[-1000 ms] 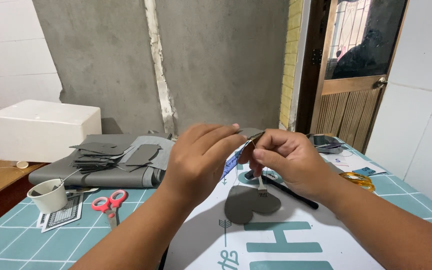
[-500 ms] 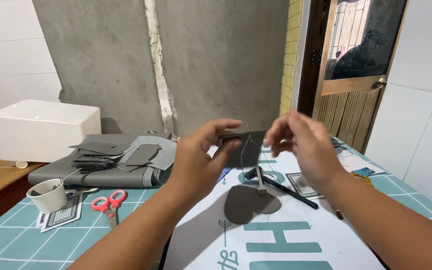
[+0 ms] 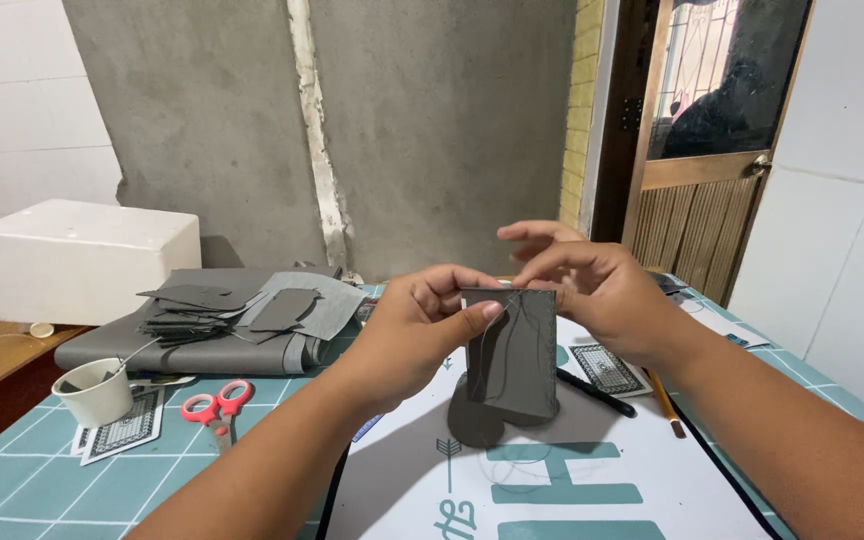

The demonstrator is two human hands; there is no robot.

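Observation:
My left hand pinches the top left corner of a dark grey rectangular piece of material and holds it upright above the table. My right hand grips its upper right edge with the fingertips, and a thin dark thread loops across the face of the piece. Below it, a round dark grey cutout lies on a white mat with teal lettering.
A pile of grey sheets and cut pieces lies at the left, behind red-handled scissors and a white cup on patterned cards. A white foam box stands far left. A black pen and a pencil lie right of the mat.
Both hands have risen from the mat and drawn apart slightly. The grey piece, first down by the round cutout, now hangs upright between them, facing me.

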